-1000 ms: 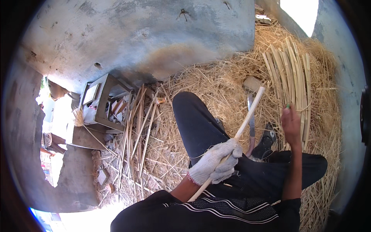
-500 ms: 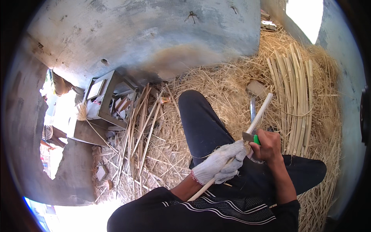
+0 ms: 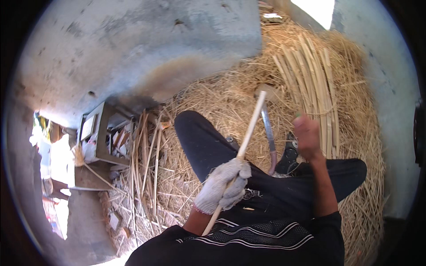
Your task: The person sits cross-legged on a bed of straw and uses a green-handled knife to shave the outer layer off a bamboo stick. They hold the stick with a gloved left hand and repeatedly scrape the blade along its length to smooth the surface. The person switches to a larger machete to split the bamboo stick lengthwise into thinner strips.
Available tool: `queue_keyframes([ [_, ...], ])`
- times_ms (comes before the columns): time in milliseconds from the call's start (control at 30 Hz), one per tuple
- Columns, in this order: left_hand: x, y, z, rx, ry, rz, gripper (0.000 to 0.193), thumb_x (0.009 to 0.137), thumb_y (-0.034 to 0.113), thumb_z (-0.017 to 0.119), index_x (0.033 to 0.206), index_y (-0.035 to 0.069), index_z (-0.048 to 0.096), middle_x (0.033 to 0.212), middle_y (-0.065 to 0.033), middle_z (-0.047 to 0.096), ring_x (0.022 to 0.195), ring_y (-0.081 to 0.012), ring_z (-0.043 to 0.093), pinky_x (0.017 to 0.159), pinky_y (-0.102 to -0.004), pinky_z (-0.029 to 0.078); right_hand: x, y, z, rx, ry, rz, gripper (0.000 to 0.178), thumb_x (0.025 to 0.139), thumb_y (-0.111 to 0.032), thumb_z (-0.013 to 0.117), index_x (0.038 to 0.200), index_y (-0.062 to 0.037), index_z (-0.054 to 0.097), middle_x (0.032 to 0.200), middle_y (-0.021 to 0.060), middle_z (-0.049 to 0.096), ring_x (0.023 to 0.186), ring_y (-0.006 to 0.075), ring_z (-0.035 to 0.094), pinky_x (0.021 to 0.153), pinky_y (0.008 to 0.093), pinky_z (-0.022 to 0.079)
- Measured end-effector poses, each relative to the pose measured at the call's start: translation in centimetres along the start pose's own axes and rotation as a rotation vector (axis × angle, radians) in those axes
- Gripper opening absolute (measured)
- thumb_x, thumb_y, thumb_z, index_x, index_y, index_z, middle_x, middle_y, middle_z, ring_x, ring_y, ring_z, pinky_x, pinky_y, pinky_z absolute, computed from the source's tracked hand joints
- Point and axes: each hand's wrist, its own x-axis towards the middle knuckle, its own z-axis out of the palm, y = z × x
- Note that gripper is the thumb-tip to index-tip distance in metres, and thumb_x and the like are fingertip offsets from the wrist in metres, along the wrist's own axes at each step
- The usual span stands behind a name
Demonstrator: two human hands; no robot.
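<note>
My left hand, in a whitish knitted glove, is closed around a long pale strip of wood or bamboo. The strip slants from my lap up past my knees, its far end free. Off to the right, apart from the strip, my bare right hand is raised in a closed grip and blurred. A bit of green knife handle shows at its top; the blade cannot be made out. Between my legs lies a long metal tool with a brownish handle, its far end by a block.
Loose straw and shavings cover the floor around my crossed legs. A bundle of pale strips lies at the far right. More long sticks lie on the left, beside a tipped cabinet and rubble. Grey walls enclose the space.
My right hand with the knife has come off the strip and moved up, away from my left hand. The view has shifted, so the whole scene sits farther left.
</note>
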Motion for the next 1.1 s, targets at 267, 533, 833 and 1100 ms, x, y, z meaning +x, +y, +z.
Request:
queue_keyframes([
  [267, 0.3, -0.1, 1.9, 0.149, 0.073, -0.076, 0.034, 0.106, 0.035, 0.042, 0.091, 0.007, 0.054, 0.044, 0.0001, 0.037, 0.028, -0.0099, 0.031, 0.027, -0.0233, 0.025, -4.4, -2.4, 3.2, -0.221, -0.22, -0.384, 0.04, 0.091, -0.044, 0.064, 0.079, -0.0077, 0.053, 0.058, 0.0111, 0.056, 0.051, 0.03, 0.059, 0.046, 0.0397, 0.043],
  [533, 0.2, -0.9, 0.8, -0.187, -0.1, -0.191, 0.036, 0.106, 0.04, 0.038, 0.084, 0.014, 0.047, 0.043, 0.0031, 0.034, 0.027, -0.0085, 0.028, 0.025, -0.0225, 0.026, -2.0, -0.8, 4.6, -0.282, -0.03, -0.521, 0.047, 0.093, -0.049, 0.059, 0.07, -0.0079, 0.052, 0.051, 0.0063, 0.047, 0.041, 0.0257, 0.05, 0.039, 0.0376, 0.038],
  [833, -1.7, -2.5, 0.1, -0.097, -0.035, -0.254, 0.038, 0.105, 0.038, 0.042, 0.076, 0.014, 0.044, 0.044, 0.0025, 0.037, 0.027, -0.0088, 0.032, 0.025, -0.0233, 0.028, 8.6, 6.8, -5.6, -0.4, 0.517, 0.191, 0.062, 0.105, -0.048, 0.033, 0.07, -0.0051, 0.059, 0.049, 0.0036, 0.045, 0.045, 0.013, 0.045, 0.044, 0.0363, 0.032],
  [1100, 1.0, -2.2, -1.5, -0.501, -0.467, -0.253, 0.056, 0.104, 0.055, 0.029, 0.071, 0.012, 0.045, 0.041, 0.0037, 0.034, 0.025, -0.0096, 0.031, 0.023, -0.0255, 0.027, -4.6, -2.5, 2.8, -0.15, -0.212, -0.47, 0.044, 0.096, -0.046, 0.057, 0.075, -0.0079, 0.052, 0.051, 0.0089, 0.049, 0.043, 0.0273, 0.054, 0.043, 0.0394, 0.042],
])
